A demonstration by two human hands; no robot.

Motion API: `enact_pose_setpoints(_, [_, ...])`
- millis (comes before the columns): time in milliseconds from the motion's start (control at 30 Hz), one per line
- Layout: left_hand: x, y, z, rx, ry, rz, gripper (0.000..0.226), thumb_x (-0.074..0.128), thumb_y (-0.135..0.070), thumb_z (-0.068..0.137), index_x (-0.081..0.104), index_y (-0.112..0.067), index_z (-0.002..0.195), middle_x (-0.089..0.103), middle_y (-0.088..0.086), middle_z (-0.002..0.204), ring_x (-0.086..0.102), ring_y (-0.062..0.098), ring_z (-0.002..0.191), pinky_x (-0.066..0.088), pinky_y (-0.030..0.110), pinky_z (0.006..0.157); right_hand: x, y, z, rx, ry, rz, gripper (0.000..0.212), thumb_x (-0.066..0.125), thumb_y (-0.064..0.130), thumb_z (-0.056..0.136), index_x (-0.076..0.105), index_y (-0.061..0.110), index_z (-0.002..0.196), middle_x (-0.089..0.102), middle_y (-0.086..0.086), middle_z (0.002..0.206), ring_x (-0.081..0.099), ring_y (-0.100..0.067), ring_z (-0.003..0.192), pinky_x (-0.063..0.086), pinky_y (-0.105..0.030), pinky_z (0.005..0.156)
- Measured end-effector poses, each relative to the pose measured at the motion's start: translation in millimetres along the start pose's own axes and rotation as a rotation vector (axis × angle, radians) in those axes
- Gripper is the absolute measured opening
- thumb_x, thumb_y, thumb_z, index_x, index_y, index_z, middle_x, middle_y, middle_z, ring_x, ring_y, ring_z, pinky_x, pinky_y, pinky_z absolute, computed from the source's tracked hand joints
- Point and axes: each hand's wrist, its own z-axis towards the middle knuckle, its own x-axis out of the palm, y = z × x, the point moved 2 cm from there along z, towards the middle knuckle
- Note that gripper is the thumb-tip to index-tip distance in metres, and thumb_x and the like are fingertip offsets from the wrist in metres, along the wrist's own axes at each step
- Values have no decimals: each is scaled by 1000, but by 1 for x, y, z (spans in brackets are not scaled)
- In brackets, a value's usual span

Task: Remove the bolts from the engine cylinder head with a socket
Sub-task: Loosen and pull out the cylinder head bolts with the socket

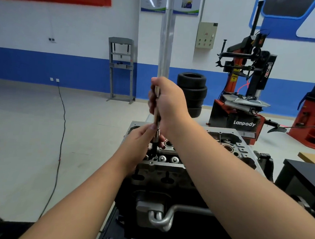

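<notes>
Engine cylinder head [177, 164], centre frame: we log our right hand [170, 103] gripping the upright socket wrench [156, 108], left hand [142, 142] pinching its socket [156, 135] over a bolt hole; removal seemingly underway, bolts [162, 158] remaining.

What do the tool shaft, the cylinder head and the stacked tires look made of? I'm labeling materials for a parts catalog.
Tool shaft: looks like polished steel, bright with reflections; its lower socket end is darker.
Cylinder head: probably cast aluminium, dull grey with a matte, slightly rough surface.
Stacked tires: black rubber, matte, with rounded sidewalls.
</notes>
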Motion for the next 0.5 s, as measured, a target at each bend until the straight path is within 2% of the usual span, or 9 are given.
enact_pose_setpoints(100, [0,-2,-1,54,-43,26,50,44,-37,110,69,-44,67,62,-19,63,49,-3,57,36,30,63,5,-3,-8,-47,-142,-120,25,53,32,98,58,18,78,52,10,58,47,-12,62,40,-28,60])
enact_pose_setpoints(133, [0,-2,0,58,-50,26,48,45,-36,109,69,-44,68,63,-19,64,47,-1,57,36,28,62,6,-6,-8,-75,-146,-123,26,50,34,99,57,18,79,49,8,60,46,-11,63,40,-29,61])
enact_pose_setpoints(200, [0,-3,0,57,-58,-5,34,52,-47,103,72,-42,75,67,-13,69,45,6,59,36,27,57,6,-6,-7,-137,-132,-143,27,46,30,98,53,19,74,44,5,63,41,-13,62,37,-35,62])
enact_pose_setpoints(267, [0,-2,0,50,-86,-54,29,62,-63,89,72,-37,79,71,-5,76,50,15,67,37,25,55,3,-4,1,-136,9,-142,32,44,24,95,48,20,64,40,4,57,34,-15,54,31,-35,58])
enact_pose_setpoints(367, [-2,-1,1,18,-101,-116,44,65,-72,76,70,-29,81,72,0,81,49,24,76,35,32,59,-4,2,9,18,299,-25,40,45,27,95,41,20,56,31,4,49,23,-15,46,22,-28,49])
enact_pose_setpoints(433, [-4,0,1,13,-50,-128,55,55,-76,81,70,-24,93,74,-2,84,54,23,78,36,35,67,-7,3,10,36,347,-9,40,46,29,95,40,20,57,28,5,49,21,-15,46,21,-27,48])
enact_pose_setpoints(500, [-5,0,1,15,-9,-91,54,46,-76,85,74,-31,94,77,-3,90,66,14,83,41,33,75,-7,1,10,28,330,13,40,47,29,96,41,19,58,28,5,50,20,-15,48,19,-29,50])
